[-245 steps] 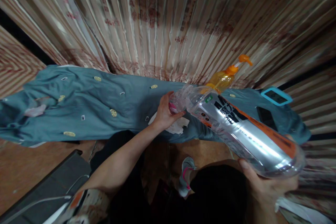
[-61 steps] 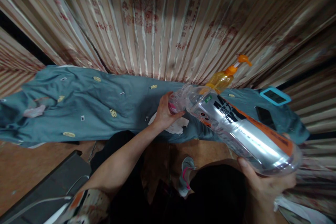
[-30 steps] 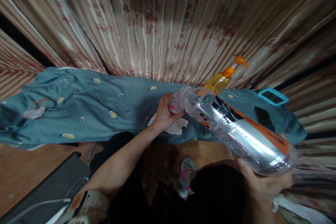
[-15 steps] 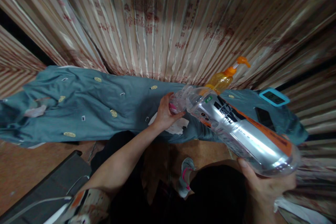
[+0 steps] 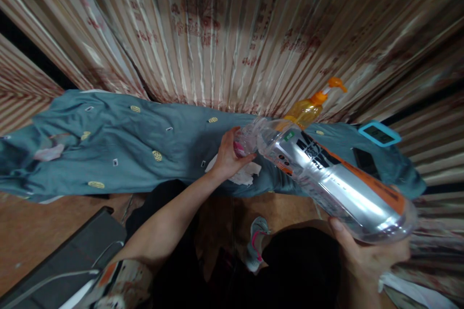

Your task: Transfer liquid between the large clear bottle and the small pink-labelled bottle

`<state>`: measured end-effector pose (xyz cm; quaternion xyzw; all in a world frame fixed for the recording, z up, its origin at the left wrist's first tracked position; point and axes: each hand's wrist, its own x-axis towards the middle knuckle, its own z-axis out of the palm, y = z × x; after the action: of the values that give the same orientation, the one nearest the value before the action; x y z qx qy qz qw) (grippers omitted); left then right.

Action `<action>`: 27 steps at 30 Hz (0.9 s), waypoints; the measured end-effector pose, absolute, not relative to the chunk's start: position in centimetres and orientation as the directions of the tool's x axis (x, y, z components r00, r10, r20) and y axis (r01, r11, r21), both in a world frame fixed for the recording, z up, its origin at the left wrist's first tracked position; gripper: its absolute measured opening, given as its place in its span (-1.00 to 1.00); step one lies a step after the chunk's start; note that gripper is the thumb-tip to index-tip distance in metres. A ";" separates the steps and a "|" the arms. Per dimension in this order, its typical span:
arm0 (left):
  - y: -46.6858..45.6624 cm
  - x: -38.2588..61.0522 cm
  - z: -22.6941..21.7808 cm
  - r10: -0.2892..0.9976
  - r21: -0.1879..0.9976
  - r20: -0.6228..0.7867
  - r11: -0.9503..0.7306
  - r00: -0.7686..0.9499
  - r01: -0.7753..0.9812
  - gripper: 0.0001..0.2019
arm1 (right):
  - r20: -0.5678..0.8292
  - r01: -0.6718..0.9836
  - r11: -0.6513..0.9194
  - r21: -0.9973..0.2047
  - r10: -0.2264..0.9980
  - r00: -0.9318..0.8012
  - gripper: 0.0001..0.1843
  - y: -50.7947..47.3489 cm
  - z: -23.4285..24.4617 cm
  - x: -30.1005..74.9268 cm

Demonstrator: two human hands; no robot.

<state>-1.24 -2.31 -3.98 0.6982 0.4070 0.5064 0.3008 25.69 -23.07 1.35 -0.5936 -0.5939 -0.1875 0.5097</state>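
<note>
My right hand [image 5: 373, 251] is wrapped under the base end of a large clear plastic bottle [image 5: 337, 183] with a silver, black and orange label. The bottle lies tilted, its neck pointing left toward my left hand [image 5: 230, 157]. Between the thumb and fingers of that hand is a small clear plastic container [image 5: 246, 141] with a pink patch on it. The bottle's mouth meets or overlaps this container; whether they touch I cannot tell. Beneath my left hand, a crumpled white tissue [image 5: 248, 174] lies on the teal cloth [image 5: 188, 145].
Behind the bottle stands an orange pump bottle [image 5: 303, 112] with yellow liquid. Farther right are a blue-framed digital clock [image 5: 380, 133] and a dark phone-like slab [image 5: 364, 161]. Another tissue [image 5: 50, 152] lies at left. A pleated curtain [image 5: 224, 38] hangs along the back.
The large bottle has shifted very slightly to the right with my right hand. My left hand keeps its place and hold.
</note>
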 end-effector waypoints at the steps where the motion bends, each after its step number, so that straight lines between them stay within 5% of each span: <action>1: -2.3 -1.2 -3.9 0.873 0.832 0.463 -0.488 0.156 0.262 -0.09 | 0.828 0.896 0.224 -0.383 0.514 0.225 0.27 -23.1 1.3 25.7; 7: -2.4 -1.2 -3.9 0.872 0.829 0.467 -0.489 0.148 0.271 -0.10 | 0.791 0.871 0.196 -0.450 0.540 0.287 0.30 -23.1 1.3 25.6; 27: -2.3 -1.2 -4.0 0.872 0.826 0.466 -0.489 0.150 0.279 -0.09 | 0.819 0.901 0.202 -0.383 0.526 0.230 0.29 -23.3 1.0 26.0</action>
<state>-1.18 -2.33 -3.96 0.6992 0.4115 0.5057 0.2933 25.99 -23.29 0.99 -0.6035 -0.5915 -0.1873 0.5009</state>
